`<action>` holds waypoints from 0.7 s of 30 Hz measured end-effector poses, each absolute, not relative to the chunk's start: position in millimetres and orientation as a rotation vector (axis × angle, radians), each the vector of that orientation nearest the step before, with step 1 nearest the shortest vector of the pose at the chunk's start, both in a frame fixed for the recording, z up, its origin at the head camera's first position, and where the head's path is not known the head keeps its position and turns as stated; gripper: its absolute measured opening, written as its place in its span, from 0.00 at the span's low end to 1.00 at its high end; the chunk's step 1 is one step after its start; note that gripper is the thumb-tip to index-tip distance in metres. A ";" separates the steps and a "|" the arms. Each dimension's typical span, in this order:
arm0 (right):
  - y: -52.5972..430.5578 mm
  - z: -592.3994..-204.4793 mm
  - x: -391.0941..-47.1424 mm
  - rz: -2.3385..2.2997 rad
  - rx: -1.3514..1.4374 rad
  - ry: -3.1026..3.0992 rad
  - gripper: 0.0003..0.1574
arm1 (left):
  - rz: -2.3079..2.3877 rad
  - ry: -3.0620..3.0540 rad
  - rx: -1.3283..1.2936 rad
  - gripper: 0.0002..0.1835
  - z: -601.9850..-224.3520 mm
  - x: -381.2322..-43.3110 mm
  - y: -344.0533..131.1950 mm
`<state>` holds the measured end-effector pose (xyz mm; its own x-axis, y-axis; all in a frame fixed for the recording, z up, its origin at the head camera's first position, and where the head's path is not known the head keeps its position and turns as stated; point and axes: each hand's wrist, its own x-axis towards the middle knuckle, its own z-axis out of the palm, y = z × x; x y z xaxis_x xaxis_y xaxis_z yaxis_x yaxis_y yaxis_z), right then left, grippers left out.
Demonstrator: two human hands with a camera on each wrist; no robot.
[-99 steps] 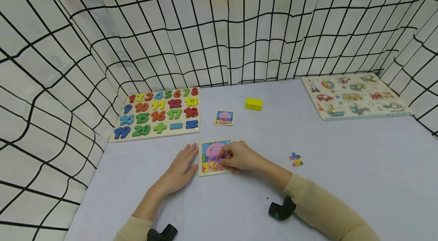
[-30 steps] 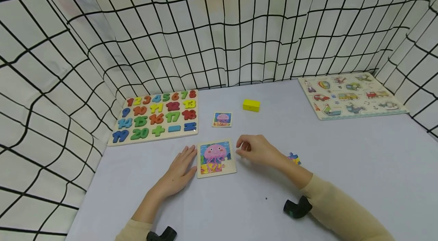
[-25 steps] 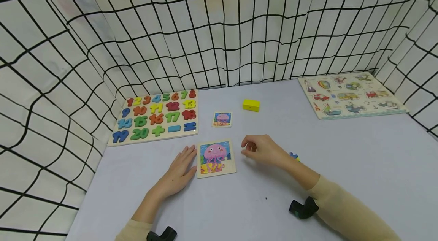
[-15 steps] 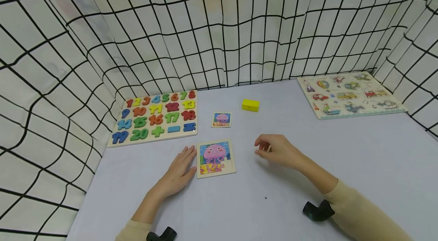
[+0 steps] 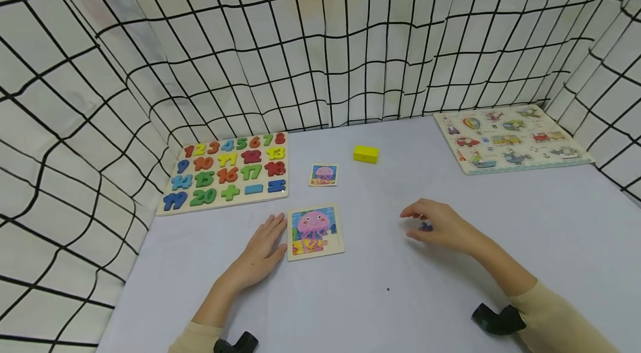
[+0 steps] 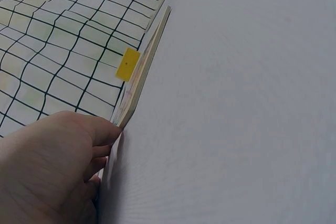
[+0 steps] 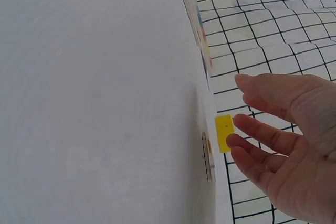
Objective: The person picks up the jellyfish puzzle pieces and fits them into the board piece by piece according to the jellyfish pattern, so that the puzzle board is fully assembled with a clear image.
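Observation:
A square wooden jellyfish puzzle [image 5: 314,225] lies on the white table, with bare wood showing at its lower right corner. My left hand [image 5: 259,257] rests palm down on the table, fingers straight. Its fingertips are right at the puzzle's left edge, and the left wrist view shows the frame [image 6: 149,66] edge-on there. My right hand [image 5: 443,226] is over a small jigsaw piece [image 5: 425,226], thumb and fingers spread apart around it. Most of that piece is hidden by the hand; the right wrist view shows the piece [image 7: 208,156] edge-on, below the fingertips.
A number puzzle board [image 5: 227,172] lies at the back left, a vehicle picture board [image 5: 513,138] at the back right. Between them are a small jellyfish card [image 5: 323,175] and a yellow block [image 5: 366,154]. Black-and-white grid netting [image 5: 335,52] walls the table.
My right hand has let go at the jellyfish puzzle and moved right to the loose jigsaw piece, its fingers spreading wider. My left hand has stayed at the puzzle's left edge.

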<state>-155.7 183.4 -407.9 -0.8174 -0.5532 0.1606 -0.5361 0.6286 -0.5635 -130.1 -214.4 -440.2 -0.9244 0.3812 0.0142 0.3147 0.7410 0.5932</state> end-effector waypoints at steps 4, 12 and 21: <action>192.9 -413.4 -153.7 -0.843 -0.962 2.832 0.21 | 0.941 2.828 0.570 0.30 -439.9 -130.2 -215.4; 210.8 -419.4 -147.2 -0.743 -0.870 2.858 0.26 | 0.931 2.818 0.571 0.31 -441.2 -130.9 -215.2; 219.8 -429.0 -150.8 -0.787 -0.922 2.876 0.22 | 0.931 2.819 0.568 0.30 -440.4 -130.8 -214.9</action>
